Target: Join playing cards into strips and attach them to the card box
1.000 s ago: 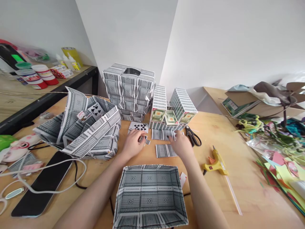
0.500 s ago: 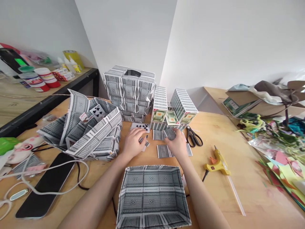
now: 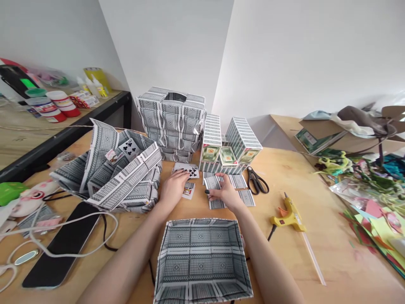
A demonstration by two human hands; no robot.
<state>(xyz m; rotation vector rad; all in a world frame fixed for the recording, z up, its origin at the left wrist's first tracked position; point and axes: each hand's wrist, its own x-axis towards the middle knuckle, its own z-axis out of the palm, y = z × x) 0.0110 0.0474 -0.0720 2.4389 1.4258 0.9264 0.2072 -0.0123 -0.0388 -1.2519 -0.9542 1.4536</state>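
My right hand (image 3: 226,195) pinches a grey-backed playing card (image 3: 212,183) just above the table, with more cards (image 3: 242,191) spread flat beside it. My left hand (image 3: 172,190) rests palm down by a small face-up card (image 3: 189,191), fingers curled on it. A face-up clubs card (image 3: 187,170) lies beyond. Close to me stands an open box made of cards (image 3: 201,258), between my forearms.
A collapsed card structure (image 3: 117,171) lies left, a tall card-built box (image 3: 171,118) behind, stacked card packs (image 3: 229,145) at centre. Black scissors (image 3: 257,180) and a yellow glue gun (image 3: 288,215) lie right. A black tablet (image 3: 60,247), cables, and craft scraps (image 3: 370,190) line the edges.
My right hand has drawn back from the far cards and lifted one card by its edge. My left hand shifted slightly, and a small face-up card now shows under its fingers.
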